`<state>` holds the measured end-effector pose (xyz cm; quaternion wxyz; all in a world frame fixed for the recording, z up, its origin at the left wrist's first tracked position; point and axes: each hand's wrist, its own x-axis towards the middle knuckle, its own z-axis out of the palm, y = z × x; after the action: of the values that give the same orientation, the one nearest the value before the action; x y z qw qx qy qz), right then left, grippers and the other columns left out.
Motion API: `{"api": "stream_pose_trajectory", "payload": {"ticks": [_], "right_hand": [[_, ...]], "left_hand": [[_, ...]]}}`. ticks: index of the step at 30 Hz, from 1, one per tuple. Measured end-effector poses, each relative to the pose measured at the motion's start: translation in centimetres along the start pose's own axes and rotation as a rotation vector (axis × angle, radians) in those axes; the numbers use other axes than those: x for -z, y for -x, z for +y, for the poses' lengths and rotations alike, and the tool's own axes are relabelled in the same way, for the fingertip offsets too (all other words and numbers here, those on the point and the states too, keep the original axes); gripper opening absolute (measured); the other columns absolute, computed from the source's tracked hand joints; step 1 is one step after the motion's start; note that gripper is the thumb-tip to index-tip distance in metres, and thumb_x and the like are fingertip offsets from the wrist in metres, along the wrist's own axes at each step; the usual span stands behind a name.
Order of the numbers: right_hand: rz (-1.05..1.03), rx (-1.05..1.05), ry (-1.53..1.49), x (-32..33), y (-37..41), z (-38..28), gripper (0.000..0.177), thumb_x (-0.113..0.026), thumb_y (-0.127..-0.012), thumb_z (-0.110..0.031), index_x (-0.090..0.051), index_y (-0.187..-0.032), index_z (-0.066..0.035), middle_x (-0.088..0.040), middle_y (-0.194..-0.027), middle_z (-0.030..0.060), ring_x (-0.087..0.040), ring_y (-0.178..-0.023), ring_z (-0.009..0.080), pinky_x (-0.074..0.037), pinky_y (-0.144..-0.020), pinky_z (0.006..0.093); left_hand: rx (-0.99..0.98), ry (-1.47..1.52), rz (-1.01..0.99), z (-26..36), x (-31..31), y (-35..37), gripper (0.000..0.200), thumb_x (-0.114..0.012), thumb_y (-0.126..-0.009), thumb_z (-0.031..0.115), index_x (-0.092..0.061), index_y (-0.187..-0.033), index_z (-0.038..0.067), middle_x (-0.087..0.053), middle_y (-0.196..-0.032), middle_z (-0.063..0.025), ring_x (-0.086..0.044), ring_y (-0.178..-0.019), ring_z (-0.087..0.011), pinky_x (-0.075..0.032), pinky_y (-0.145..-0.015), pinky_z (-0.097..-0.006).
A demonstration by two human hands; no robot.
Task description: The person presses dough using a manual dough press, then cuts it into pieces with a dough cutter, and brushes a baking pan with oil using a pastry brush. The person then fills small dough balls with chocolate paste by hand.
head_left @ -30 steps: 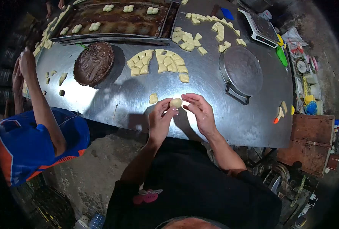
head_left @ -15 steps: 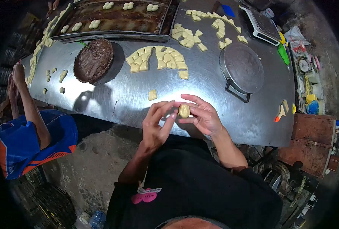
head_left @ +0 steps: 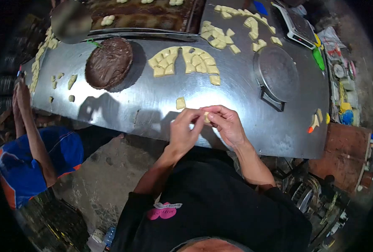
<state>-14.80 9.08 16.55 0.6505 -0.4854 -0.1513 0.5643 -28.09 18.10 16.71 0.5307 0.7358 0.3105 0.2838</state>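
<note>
**Head view.** The left hand (head_left: pixel 185 130) and right hand (head_left: pixel 228 126) meet fingertip to fingertip. Both are pinched narrowly onto one dough piece (head_left: pixel 206 118), which the fingers largely hide. It is held over the near edge of the steel table (head_left: pixel 237 88), right of and nearer than the dark bowl (head_left: pixel 109 63).

This appears to be a pinching or shaping step. It should go best with light, even pressure from both sides, keeping the piece above the table so that a slip lands on steel.

**Count:**
- One piece in hand.
- One loose piece (head_left: pixel 180 103) just beyond the hands.
- Two fans of cut dough (head_left: pixel 165 63) right of the bowl.
- One bowl.
- One round lidded pan (head_left: pixel 277 73) far right of the bowl.
- One co-worker's blue shirt (head_left: pixel 31 168) lower left of the bowl.
</note>
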Motion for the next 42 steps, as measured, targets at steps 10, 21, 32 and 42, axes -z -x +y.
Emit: {"api": "stream_pose_trajectory", "payload": {"ticks": [10,21,32,42], "right_hand": [[0.095,0.743,1.537,14.7,1.0,6.3,0.006,-0.067,-0.079,-0.008,-0.065,-0.085,-0.006,-0.062,-0.092,0.0091,-0.056,-0.088,0.0292,-0.044,-0.080,0.0419],[0.246,0.789,1.412,15.5,-3.6,7.0,0.002,-0.061,-0.082,-0.004,-0.061,-0.084,-0.004,-0.060,-0.089,0.0132,-0.055,-0.087,0.0330,-0.041,-0.082,0.0433],[0.451,0.742,1.318,16.6,-5.9,9.3,0.006,-0.059,-0.084,-0.008,-0.061,-0.083,-0.002,-0.059,-0.084,0.0183,-0.054,-0.078,0.0341,-0.042,-0.074,0.0438],[0.319,0.331,1.166,8.7,-0.1,6.2,0.028,-0.063,-0.086,-0.006,-0.057,-0.112,0.001,-0.061,-0.106,0.0204,-0.060,-0.102,0.0370,-0.049,-0.088,0.0399]], "left_hand": [[0.009,-0.821,0.110,-13.4,1.6,-1.9,0.025,-0.061,-0.085,0.017,-0.064,-0.103,0.001,-0.062,-0.092,-0.0163,-0.060,-0.089,-0.0337,-0.049,-0.078,-0.0437],[0.117,-0.514,0.071,-13.9,-3.5,-1.1,0.028,-0.057,-0.087,0.014,-0.051,-0.112,0.004,-0.061,-0.088,-0.0168,-0.062,-0.077,-0.0359,-0.050,-0.070,-0.0463],[0.310,0.835,0.193,-15.7,4.1,3.6,0.029,-0.067,-0.087,0.022,-0.061,-0.105,0.001,-0.061,-0.106,-0.0095,-0.062,-0.091,-0.0186,-0.054,-0.076,-0.0319],[0.604,0.453,0.360,-13.6,13.4,6.4,0.020,-0.064,-0.088,0.014,-0.064,-0.103,0.000,-0.064,-0.086,-0.0044,-0.058,-0.068,-0.0121,-0.047,-0.065,-0.0253]]}}
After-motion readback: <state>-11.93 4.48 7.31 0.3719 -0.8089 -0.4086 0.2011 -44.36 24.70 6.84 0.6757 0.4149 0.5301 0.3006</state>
